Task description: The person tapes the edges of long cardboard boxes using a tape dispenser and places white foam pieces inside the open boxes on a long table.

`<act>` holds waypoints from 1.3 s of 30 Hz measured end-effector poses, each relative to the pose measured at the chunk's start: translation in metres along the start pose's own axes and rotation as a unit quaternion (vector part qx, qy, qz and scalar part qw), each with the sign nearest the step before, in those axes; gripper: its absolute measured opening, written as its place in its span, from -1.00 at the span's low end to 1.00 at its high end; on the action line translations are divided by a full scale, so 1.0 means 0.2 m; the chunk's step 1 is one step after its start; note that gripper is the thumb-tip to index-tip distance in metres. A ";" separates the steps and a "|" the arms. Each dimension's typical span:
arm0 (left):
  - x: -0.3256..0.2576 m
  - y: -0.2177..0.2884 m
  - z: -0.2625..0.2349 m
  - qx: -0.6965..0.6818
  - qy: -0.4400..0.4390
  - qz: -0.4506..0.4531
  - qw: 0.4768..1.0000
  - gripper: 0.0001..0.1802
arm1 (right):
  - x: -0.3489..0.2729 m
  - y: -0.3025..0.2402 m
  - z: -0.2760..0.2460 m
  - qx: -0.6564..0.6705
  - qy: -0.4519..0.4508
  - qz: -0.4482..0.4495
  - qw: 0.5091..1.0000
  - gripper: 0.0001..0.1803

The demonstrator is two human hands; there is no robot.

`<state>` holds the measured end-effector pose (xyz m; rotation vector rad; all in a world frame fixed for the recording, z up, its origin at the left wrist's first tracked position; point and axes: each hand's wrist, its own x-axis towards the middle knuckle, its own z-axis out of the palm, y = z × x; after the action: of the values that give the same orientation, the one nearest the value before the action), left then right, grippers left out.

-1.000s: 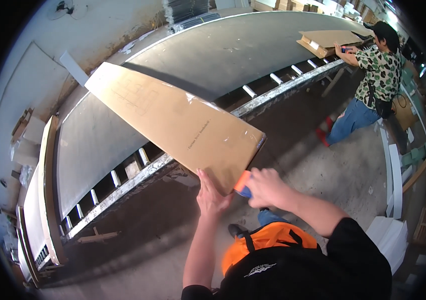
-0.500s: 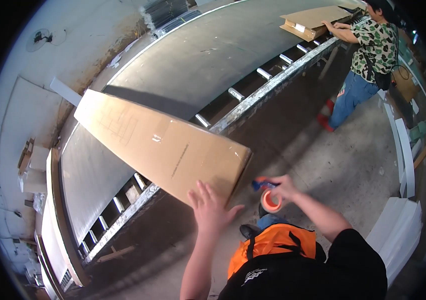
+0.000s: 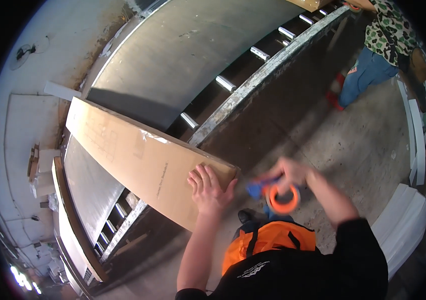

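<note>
The person wears a black short-sleeved shirt [image 3: 303,270] with a small pale print on the chest; an orange garment with black straps [image 3: 268,240] below; bare forearms.

A long roller conveyor [image 3: 253,82] runs across the room, its grey belt [image 3: 183,55] broad and bare, steel rollers [image 3: 225,83] showing along the near side beside a scuffed, paint-flecked rail [image 3: 268,75]. At the far end another person [image 3: 380,47] stands on the concrete floor [image 3: 358,145] — camouflage-patterned top, blue trousers, red shoes — close against the conveyor. White panels [image 3: 405,225] lie stacked on the floor to the right, with more narrow white strips [image 3: 415,135] beyond them. To the left, pale boards [image 3: 23,130] lie flat beside the conveyor's frame.
</note>
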<state>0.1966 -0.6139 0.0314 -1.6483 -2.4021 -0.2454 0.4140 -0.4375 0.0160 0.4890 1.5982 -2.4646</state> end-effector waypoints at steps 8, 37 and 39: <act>0.32 0.19 -0.19 -0.082 -0.083 0.392 0.912 -0.43 | 0.12 0.41 0.91 0.168 0.270 -0.067 0.946 -0.32; 0.21 -0.26 0.18 -0.168 -0.134 0.291 0.932 -0.64 | 0.48 1.22 1.93 0.047 0.434 -0.210 0.875 -0.39; 0.18 -0.27 0.16 -0.150 -0.158 0.289 0.932 -0.63 | 0.35 1.06 1.78 0.314 0.423 -0.302 0.795 -0.40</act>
<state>0.1303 -0.5926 0.0087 -2.6241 -2.0113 -0.2661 0.3489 -0.8452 -0.0569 1.5847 1.1571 -3.6017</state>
